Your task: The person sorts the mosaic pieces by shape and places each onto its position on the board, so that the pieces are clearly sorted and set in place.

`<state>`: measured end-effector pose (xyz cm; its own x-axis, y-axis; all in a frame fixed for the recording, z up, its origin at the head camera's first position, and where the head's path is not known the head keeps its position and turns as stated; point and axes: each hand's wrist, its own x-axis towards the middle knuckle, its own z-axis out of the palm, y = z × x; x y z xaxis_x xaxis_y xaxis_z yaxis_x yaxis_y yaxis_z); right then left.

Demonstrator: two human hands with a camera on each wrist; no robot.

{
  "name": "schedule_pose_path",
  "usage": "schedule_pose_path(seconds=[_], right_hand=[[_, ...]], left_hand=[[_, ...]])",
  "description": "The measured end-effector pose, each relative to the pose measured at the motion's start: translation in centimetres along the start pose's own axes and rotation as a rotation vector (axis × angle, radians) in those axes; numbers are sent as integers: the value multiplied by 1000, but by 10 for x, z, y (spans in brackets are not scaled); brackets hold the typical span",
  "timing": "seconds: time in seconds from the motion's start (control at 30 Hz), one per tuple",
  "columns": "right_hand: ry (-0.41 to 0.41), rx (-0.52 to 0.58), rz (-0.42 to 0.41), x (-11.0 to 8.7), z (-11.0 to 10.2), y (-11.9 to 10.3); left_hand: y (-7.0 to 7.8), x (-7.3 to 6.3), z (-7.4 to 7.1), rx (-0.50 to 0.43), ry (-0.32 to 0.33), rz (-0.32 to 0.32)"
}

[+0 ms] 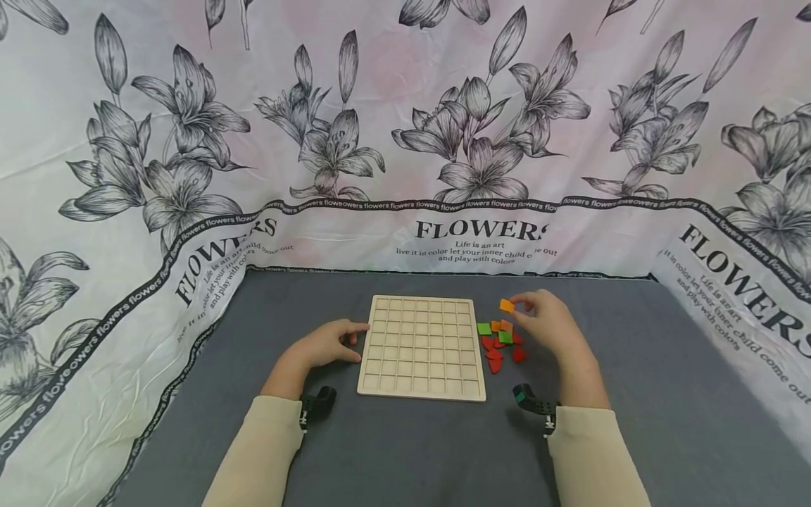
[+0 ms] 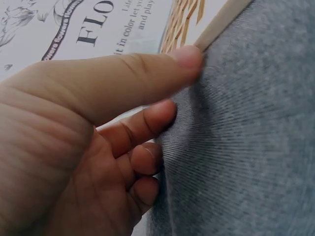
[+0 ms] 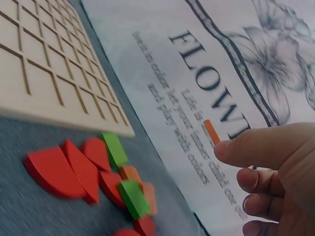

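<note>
Flat on the table lies a wooden grid board of square recesses. My left hand is at its left side, with thumb and index fingertips right at the edge; in the left wrist view the thumb reaches the board's corner and the other fingers are loosely bent. Past the board's right side, my right hand pinches an orange square tile between thumb and finger, above the loose pieces. The right wrist view shows this tile edge-on at the thumb tip.
Beside the board's right edge lies a small heap: red pieces, some with a rounded side, green tiles and orange tiles. A grey cloth covers the table. Behind stands a white flower-printed curtain.
</note>
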<state>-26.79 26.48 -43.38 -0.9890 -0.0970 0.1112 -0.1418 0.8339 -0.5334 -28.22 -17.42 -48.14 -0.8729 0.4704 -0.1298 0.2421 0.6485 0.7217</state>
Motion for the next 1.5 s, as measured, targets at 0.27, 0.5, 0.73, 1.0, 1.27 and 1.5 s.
schedule_pose_path(seconds=[0.27,0.5,0.73,1.0,1.27,1.5], right_hand=[[-16,5,-75,8,20,-34],[-29,14,-191,13,35,-62],[-73,-8,-252,18,51,-97],[-144,-40,-317,22,81,-122],[-167,-99,-329,30,103,-138],[-222,-200,-228,42,125,-148]], left_hand=[[1,-1,-2,33,-19,2],[5,0,0,32,-27,-5],[5,-1,1,48,-20,-20],[2,-1,0,43,-19,-17],[7,0,0,56,-22,-26],[7,-2,-1,43,-19,-23]])
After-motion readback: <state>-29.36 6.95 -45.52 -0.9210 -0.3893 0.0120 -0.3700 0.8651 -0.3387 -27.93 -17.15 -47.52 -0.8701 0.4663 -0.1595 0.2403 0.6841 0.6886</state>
